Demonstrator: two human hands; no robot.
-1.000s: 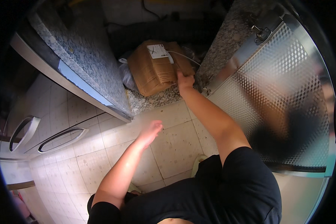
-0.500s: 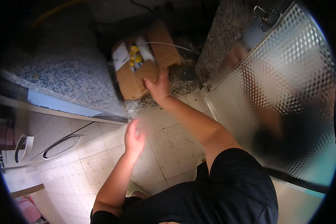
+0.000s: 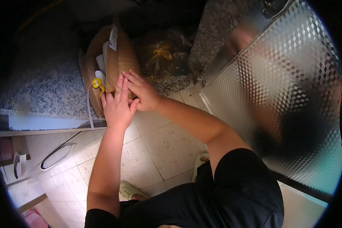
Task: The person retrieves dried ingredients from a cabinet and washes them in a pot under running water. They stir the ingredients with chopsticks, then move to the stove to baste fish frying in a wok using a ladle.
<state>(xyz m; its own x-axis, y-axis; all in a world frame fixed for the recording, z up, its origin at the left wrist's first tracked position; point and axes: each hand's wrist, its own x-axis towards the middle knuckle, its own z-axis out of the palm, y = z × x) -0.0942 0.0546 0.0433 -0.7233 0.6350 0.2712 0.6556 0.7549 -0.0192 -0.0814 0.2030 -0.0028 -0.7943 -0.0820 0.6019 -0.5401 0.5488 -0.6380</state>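
Note:
An open brown cardboard box (image 3: 121, 60) stands on a speckled stone ledge. My left hand (image 3: 117, 108) lies against the box's near edge with its fingers stretched out. Beside it, my right hand (image 3: 143, 92) rests flat on the right-hand cardboard, its fingertips close to the left hand's. Neither hand is wrapped round anything. Between the raised flaps show a round yellow piece (image 3: 97, 83) and a white cylindrical item (image 3: 100, 75). A pale cord (image 3: 89, 108) hangs from the yellow piece over the ledge. The rest of the contents is hidden.
A tied clear plastic bag (image 3: 161, 53) sits right of the box in the dark recess. On the right stands a textured metal door (image 3: 281, 87), swung open. A speckled stone slab (image 3: 53, 91) lies left, above a cabinet handle (image 3: 57, 155). Tiled floor (image 3: 148, 159) lies below.
My left hand has come up onto the box, and my right hand has shifted left. The box has moved left and its flaps stand more upright. The plastic bag now shows.

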